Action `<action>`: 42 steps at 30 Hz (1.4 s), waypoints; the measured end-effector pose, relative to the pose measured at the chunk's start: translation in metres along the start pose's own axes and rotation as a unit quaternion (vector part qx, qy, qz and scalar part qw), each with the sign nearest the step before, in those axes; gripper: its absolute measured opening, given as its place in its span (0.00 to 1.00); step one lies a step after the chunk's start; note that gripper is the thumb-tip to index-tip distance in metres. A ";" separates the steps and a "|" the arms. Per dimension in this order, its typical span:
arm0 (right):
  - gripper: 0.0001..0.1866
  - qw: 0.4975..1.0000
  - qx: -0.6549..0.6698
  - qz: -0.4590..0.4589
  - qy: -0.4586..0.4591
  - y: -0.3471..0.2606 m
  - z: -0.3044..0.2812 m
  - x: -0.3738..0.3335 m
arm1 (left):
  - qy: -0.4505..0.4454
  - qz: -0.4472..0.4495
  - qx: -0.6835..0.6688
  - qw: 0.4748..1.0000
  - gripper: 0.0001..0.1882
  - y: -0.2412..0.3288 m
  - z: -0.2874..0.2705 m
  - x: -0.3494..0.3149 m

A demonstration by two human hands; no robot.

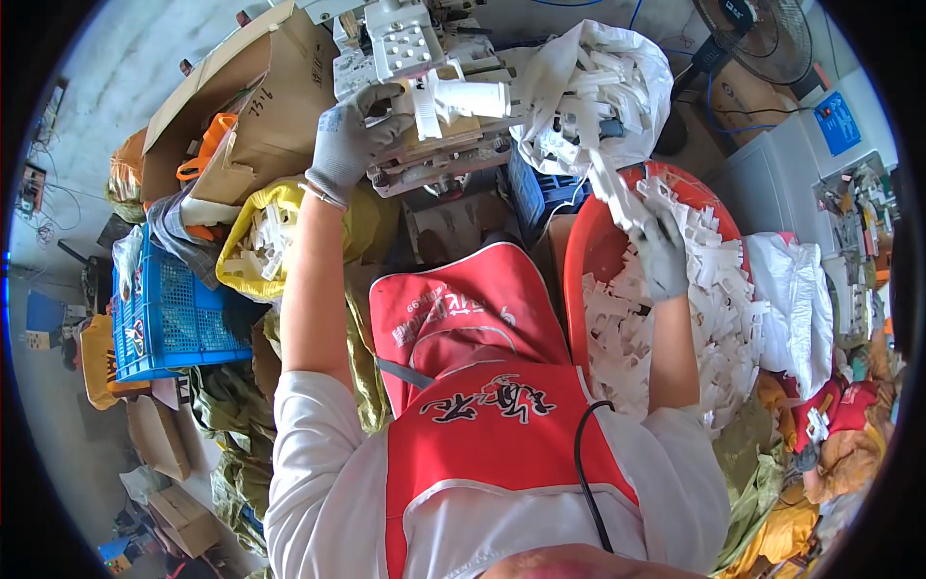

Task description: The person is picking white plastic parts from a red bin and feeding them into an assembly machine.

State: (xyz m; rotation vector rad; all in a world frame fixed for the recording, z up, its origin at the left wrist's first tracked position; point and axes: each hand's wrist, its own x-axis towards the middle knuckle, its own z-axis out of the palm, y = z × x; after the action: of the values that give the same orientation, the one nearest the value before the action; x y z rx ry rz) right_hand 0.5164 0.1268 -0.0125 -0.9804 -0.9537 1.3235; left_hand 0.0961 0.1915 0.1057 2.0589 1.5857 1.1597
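At the far machine point(403, 41), left hand point(349, 141) curls by a part point(470, 98), maybe steadying it, grip unclear; right hand point(663, 255) clamps a piece point(614, 195) above tub point(576, 289).

The white plas. pc point(473, 99) w/ a smooth round barrel lay approx. horiz. just R of the left fingers point(389, 128), its flat, plate-like end nearest them; contact w/ the fingertips couldn't be made out. The long white pc point(612, 185), narrow & pale, was gripped in the right fingers point(664, 236), tilted, its free end fwd & L of them, near end partly hidden.
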 end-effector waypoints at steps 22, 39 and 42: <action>0.19 0.929 -0.177 -0.065 -0.319 -0.045 0.156 0.098 | 0.283 -0.269 -0.103 0.915 0.14 -0.077 -0.046 -0.282; 0.17 0.495 -0.864 0.050 -0.081 0.147 -0.167 -0.039 | 0.140 -0.437 0.051 0.887 0.18 -0.136 -0.020 -0.357; 0.18 0.401 -0.905 0.066 -0.126 0.162 -0.181 -0.024 | 0.135 -0.422 0.028 0.896 0.18 -0.134 -0.018 -0.350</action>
State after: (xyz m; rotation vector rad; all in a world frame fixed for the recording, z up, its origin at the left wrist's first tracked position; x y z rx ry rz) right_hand 0.6366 0.0993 -0.2236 -2.4165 -2.6853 -0.1926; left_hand -0.0302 -0.0836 -0.1156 0.9986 2.3028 1.0574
